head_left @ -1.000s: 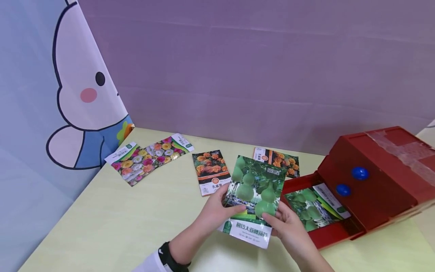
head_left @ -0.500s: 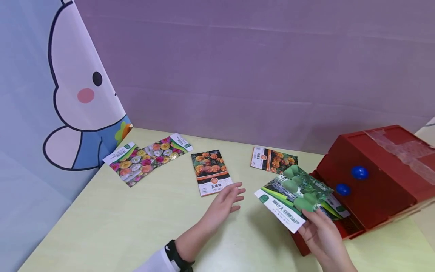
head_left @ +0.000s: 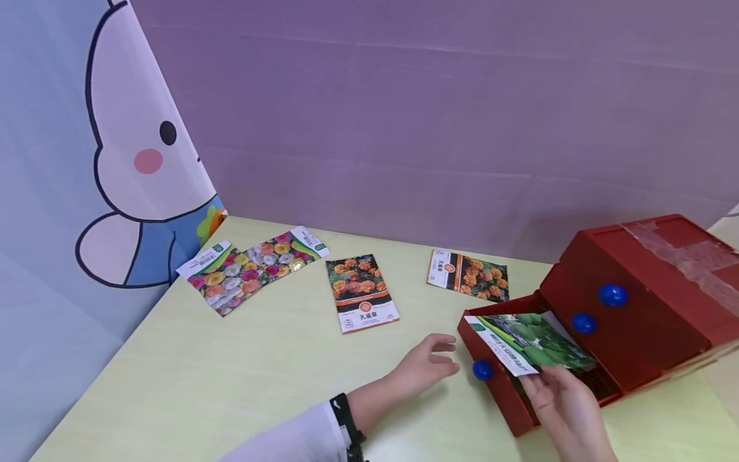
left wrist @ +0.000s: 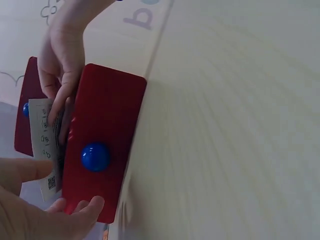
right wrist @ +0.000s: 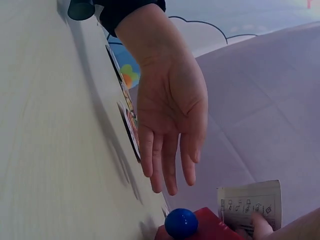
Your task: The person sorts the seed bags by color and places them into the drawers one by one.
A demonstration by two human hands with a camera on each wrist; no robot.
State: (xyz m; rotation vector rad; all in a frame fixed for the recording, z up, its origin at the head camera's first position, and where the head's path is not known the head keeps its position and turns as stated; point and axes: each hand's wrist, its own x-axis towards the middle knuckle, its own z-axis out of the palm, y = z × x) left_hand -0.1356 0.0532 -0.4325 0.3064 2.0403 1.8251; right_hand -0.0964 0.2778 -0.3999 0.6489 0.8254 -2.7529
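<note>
The right hand (head_left: 568,410) pinches a flat green paper packet (head_left: 535,341) by its edge, seemingly so it spans the boxy red drawer (head_left: 510,404), perhaps plastic. The left hand (head_left: 426,366) is relaxed, empty.

Soft, even light, apparently from above, falls across the pale yellow table (head_left: 231,385) in the head view, while the purple backdrop (head_left: 404,115) darkens behind the red box (head_left: 646,308). A faint, soft-edged shadow lies under the left hand (head_left: 421,369). Colors stay vivid and most outlines clear (fine print on the gourd packet (head_left: 534,340) is too small to read). The left wrist view appears dimmer and hazy, a glint marking the blue knob (left wrist: 95,156). Long, blurred shadows streak the table in the dim right wrist view.
</note>
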